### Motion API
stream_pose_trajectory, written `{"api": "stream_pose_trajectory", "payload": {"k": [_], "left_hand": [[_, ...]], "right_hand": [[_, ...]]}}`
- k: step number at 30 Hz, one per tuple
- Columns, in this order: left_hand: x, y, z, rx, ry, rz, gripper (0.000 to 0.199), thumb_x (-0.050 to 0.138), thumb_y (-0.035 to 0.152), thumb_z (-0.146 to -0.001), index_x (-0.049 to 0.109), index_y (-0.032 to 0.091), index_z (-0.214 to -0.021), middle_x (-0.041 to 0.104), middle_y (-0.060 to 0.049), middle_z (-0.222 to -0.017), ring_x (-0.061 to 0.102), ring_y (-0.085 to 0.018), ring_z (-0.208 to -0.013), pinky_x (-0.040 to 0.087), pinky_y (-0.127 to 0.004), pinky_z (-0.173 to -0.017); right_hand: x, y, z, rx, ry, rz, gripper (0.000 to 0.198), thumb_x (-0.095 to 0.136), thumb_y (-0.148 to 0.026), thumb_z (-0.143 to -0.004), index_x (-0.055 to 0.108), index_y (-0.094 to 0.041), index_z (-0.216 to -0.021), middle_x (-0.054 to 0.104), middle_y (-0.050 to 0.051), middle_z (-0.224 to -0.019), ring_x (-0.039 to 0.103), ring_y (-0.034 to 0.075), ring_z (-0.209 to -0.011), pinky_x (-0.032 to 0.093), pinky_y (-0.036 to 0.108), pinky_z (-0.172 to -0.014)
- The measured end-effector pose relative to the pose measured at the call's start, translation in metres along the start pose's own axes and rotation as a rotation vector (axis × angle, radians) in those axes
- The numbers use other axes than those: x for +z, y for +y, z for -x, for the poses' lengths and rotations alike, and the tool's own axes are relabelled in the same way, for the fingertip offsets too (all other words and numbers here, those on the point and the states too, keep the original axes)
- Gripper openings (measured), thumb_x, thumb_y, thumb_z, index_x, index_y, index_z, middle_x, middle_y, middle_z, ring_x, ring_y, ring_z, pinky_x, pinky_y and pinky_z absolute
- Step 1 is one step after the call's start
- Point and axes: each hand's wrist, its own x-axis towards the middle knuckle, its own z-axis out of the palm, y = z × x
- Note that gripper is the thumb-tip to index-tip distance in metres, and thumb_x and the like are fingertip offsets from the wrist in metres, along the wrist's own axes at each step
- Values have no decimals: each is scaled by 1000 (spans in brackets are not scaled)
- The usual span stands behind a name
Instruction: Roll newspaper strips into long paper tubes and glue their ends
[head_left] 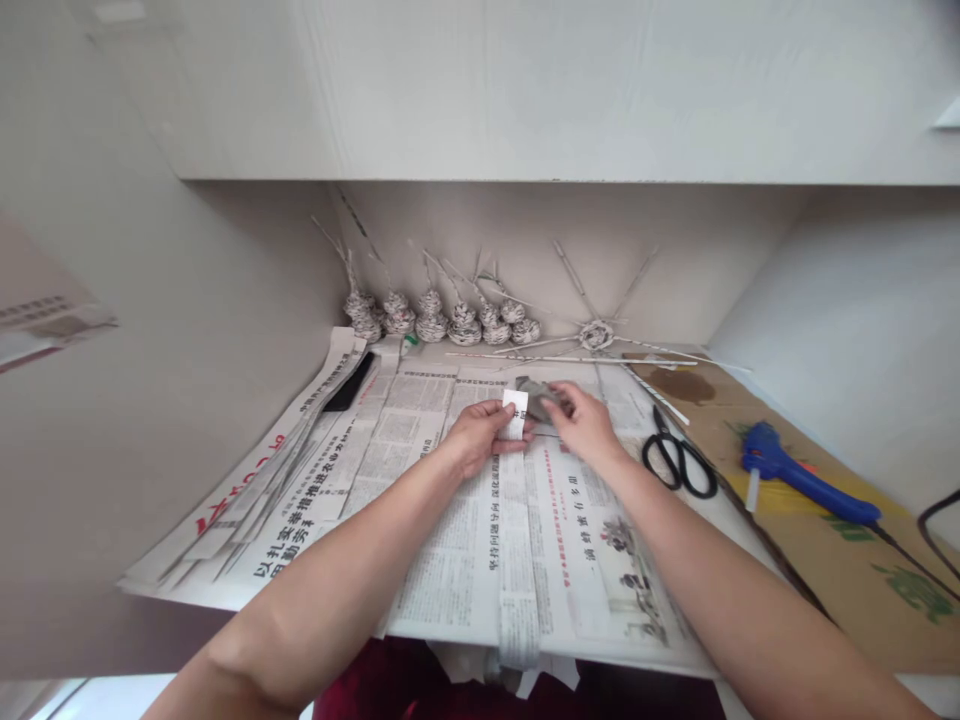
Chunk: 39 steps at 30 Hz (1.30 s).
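Observation:
Over the middle of the newspaper sheets, my left hand (480, 437) pinches the end of a newspaper strip (514, 416) between thumb and fingers. From there a strip appears to run toward me and hang over the table's front edge. Close beside it, my right hand (581, 418) is closed on a grey, crumpled cloth-like piece (534, 395); its exact kind is unclear. The two hands almost meet. Black-handled scissors (679, 465) lie to the right, near my right forearm.
Several gourd-shaped woven paper pieces (431, 318) line the back wall. A spoked paper weaving (596, 335) and thin paper rods (570, 359) lie right of them. Newspaper strips (300, 440) and a dark phone-like object (351, 383) are left. A blue glue gun (802, 480) rests on cardboard (795, 570).

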Motion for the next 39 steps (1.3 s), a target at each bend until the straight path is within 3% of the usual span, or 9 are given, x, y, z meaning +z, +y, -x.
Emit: {"api": "stream_pose_trajectory", "payload": {"k": [3, 7, 9, 13, 16, 25, 33, 39], "left_hand": [[2, 0, 2, -17, -14, 4, 16, 64, 24, -81, 61, 10, -87, 69, -11, -78, 68, -17, -68, 57, -28, -61], [3, -1, 3, 34, -15, 7, 15, 63, 22, -81, 63, 9, -88, 69, -10, -78, 68, -16, -70, 57, -28, -67], [3, -1, 3, 64, -18, -15, 18, 65, 24, -79, 64, 10, -90, 69, -10, -78, 68, -16, -71, 57, -29, -68], [4, -2, 5, 102, -61, -72, 25, 69, 28, -75, 66, 10, -92, 70, -11, -80, 68, -17, -73, 57, -29, -67], [5, -2, 6, 107, -69, -93, 26, 70, 30, -74, 66, 10, -90, 70, -11, -80, 67, -17, -73, 56, -28, -65], [4, -5, 5, 149, -83, -167, 31, 71, 35, -72, 66, 10, -89, 69, -9, -77, 65, -15, -68, 55, -27, -62], [5, -4, 5, 168, -72, -222, 32, 69, 36, -73, 66, 9, -91, 68, -11, -81, 62, -12, -59, 53, -23, -54], [4, -1, 7, 137, -80, -195, 35, 70, 39, -72, 65, 10, -91, 68, -10, -80, 62, -12, -58, 51, -21, -50]], "right_hand": [[4, -2, 3, -121, -172, 100, 32, 57, -30, -78, 66, -21, -108, 69, 8, -99, 59, 24, -88, 44, 35, -78], [-1, -14, 6, -90, -47, -78, 34, 53, -30, -82, 65, -21, -113, 63, 10, -113, 59, 22, -91, 46, 35, -78], [-5, -22, 6, 37, -44, -275, 33, 51, -38, -85, 68, -21, -107, 65, 9, -104, 60, 20, -78, 47, 32, -67], [-8, -31, 7, 349, -296, -702, 40, 60, -51, -77, 70, -19, -99, 55, -1, -57, 44, 11, -46, 34, 24, -43], [-6, -30, 8, 414, -411, -868, 43, 68, -48, -71, 70, -18, -102, 48, -4, -50, 39, 8, -43, 26, 21, -40], [-5, -32, 7, 425, -376, -852, 34, 70, -44, -69, 72, -17, -91, 48, -5, -48, 35, 6, -41, 20, 21, -38], [-3, -33, 9, 382, -277, -826, 27, 70, -43, -70, 72, -18, -80, 52, -4, -50, 37, 7, -41, 24, 22, -38], [-6, -26, 8, 379, -470, -967, 38, 68, -42, -74, 70, -17, -102, 61, 3, -65, 51, 10, -57, 29, 21, -43]]}}
